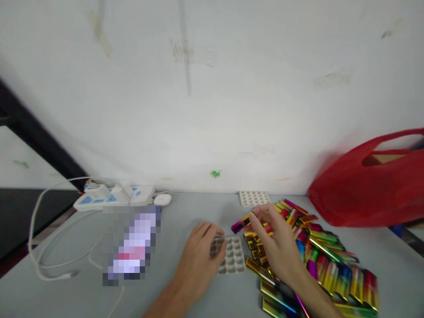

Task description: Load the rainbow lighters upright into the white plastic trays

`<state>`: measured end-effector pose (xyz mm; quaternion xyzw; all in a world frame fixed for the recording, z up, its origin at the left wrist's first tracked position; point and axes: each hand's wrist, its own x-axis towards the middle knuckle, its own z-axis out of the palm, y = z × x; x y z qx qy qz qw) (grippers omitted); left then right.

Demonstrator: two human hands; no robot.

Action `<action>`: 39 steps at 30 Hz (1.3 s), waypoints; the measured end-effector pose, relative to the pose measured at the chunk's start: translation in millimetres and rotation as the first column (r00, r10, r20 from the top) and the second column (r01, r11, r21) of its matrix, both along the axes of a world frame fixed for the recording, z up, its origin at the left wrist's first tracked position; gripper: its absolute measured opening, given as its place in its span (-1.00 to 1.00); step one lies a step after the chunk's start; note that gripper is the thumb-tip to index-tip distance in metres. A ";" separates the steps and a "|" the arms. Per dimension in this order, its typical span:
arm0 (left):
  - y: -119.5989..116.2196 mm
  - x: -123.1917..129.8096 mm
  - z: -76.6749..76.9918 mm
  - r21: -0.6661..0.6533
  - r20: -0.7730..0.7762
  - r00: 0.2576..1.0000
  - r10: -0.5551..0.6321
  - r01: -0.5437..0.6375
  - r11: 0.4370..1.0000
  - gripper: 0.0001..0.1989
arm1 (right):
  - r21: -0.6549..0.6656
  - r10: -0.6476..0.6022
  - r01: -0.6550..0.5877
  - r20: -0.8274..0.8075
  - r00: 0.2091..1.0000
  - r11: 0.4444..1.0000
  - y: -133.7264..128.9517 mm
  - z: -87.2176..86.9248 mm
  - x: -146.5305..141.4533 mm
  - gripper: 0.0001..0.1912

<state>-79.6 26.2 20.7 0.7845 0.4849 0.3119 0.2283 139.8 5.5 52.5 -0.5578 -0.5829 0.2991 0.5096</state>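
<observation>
My right hand is closed around one end of a small shiny stick-shaped piece, gold and dark with a magenta tip. It holds the piece tilted above the table, its magenta end pointing down and left. Below lies a pale grey tray with rows of small round pockets. My left hand rests at the tray's left side, thumb and fingers apart, covering part of it. Under and beside my right forearm spreads a heap of similar metallic pieces in gold, red, green, blue and magenta. Their exact kind is unclear.
A second pocketed tray lies by the wall. At left are a white power strip with cables, a small white case and a pixelated phone-like object. A red bag stands at the right.
</observation>
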 end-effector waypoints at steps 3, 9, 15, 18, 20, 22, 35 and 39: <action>-1.9 0.2 -1.1 0.025 0.048 0.999 0.006 -0.007 1.000 -0.91 | -0.093 0.024 -0.055 -0.301 0.953 0.994 0.7 5.1 -2.4 -0.63; -10.3 -4.1 6.6 0.052 0.232 0.973 0.002 -0.015 0.999 -0.70 | -0.130 0.131 -0.223 -0.498 0.857 0.966 -5.4 9.6 -13.6 -0.59; -15.8 -5.2 16.2 -0.073 0.351 0.936 -0.034 0.064 0.995 -0.86 | -0.131 0.215 -0.332 -0.537 0.816 0.934 -11.6 6.5 -22.0 -0.68; -15.8 -3.1 21.3 -0.114 0.408 0.908 -0.095 0.154 0.981 -0.88 | -0.183 0.257 -0.394 -0.507 0.823 0.901 -15.3 7.0 -22.9 -0.65; -15.6 -2.5 22.8 -0.100 0.398 0.907 -0.141 0.195 0.976 -0.90 | -0.232 0.272 -0.398 -0.433 0.859 0.887 -20.5 9.0 -23.1 -0.54; -16.3 -3.0 21.9 -0.069 0.351 0.913 -0.207 0.245 0.967 -0.91 | -0.269 0.280 -0.361 -0.298 0.913 0.893 -27.3 11.0 -22.8 -0.42; -9.8 -7.6 14.3 0.075 0.272 0.959 -0.075 0.056 0.996 -0.89 | -0.279 0.240 -0.215 0.056 0.969 0.936 -31.6 8.9 -24.6 -0.27; 1.0 -8.9 8.1 0.081 0.172 0.983 0.058 -0.073 0.994 -0.91 | -0.196 0.188 -0.154 0.170 0.967 0.968 -27.1 8.1 -24.7 -0.30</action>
